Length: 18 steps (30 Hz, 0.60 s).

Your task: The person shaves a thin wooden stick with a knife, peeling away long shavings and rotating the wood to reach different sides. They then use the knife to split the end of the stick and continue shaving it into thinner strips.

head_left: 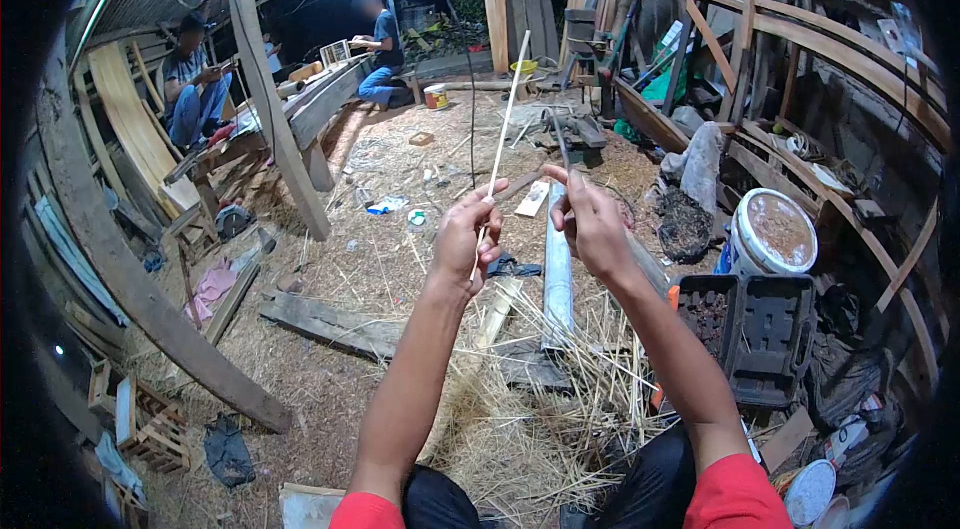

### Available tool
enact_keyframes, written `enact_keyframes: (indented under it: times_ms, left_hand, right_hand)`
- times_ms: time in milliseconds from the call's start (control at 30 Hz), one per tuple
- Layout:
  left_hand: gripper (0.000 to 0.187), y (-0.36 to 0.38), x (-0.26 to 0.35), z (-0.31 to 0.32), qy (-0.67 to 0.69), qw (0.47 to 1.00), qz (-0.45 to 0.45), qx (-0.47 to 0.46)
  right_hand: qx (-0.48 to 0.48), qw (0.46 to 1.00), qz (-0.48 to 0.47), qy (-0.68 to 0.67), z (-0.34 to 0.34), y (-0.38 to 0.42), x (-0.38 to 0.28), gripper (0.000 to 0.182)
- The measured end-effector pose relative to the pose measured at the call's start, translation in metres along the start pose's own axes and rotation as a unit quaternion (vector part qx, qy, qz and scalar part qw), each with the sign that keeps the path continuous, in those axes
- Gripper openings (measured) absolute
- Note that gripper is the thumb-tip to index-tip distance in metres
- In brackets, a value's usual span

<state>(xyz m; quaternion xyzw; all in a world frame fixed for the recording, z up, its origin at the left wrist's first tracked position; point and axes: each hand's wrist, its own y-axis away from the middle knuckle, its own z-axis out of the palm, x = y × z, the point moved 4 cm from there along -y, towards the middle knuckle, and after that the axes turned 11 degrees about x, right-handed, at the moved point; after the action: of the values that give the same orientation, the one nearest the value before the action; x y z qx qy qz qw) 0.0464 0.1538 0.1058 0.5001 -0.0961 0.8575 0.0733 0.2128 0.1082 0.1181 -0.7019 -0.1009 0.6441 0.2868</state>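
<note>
My left hand is closed around a thin pale stick, like a split bamboo strip, which slants upward with its top end free. To its right, my right hand grips a slim dark knife-like tool that points up; the fingers hide its lower part. Both hands are raised in front of me, a short gap apart. Below them, a grey plank lies lengthwise on the floor, and loose thin strips are heaped between my knees.
An open black case and a white bucket stand at my right. A wooden post rises at left. Two people sit by a long bench at the back; another is partly hidden. A board lies on the shavings-covered floor.
</note>
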Motion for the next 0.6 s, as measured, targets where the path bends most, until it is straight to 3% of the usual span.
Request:
enact_keyframes:
  times_ms: [67, 267, 300, 467, 567, 600]
  left_hand:
    - [0.042, 0.008, -0.006, -0.005, 0.037, 0.999, -0.028, -0.022]
    - [0.051, 0.084, -0.036, -0.029, 0.154, 0.969, -0.182, -0.069]
    - [0.053, 0.095, -0.041, -0.034, 0.181, 0.960, -0.203, -0.068]
    - [0.052, 0.131, -0.035, -0.042, 0.207, 0.948, -0.232, -0.072]
    - [0.056, 0.140, -0.028, -0.037, 0.102, 0.971, -0.194, -0.092]
    - [0.057, 0.146, -0.028, -0.034, 0.070, 0.975, -0.187, -0.095]
  right_hand:
    - [-0.007, 0.990, -0.099, 0.096, 0.009, 0.013, 0.000, 0.045]
    - [-0.165, 0.947, -0.199, 0.193, 0.033, 0.103, 0.017, 0.065]
    - [-0.156, 0.947, -0.216, 0.182, 0.039, 0.114, 0.018, 0.067]
    - [-0.205, 0.919, -0.213, 0.262, 0.040, 0.123, 0.012, 0.070]
    - [-0.107, 0.936, -0.173, 0.288, 0.022, 0.102, 0.013, 0.067]
    - [-0.063, 0.944, -0.107, 0.305, 0.004, 0.085, 0.018, 0.063]
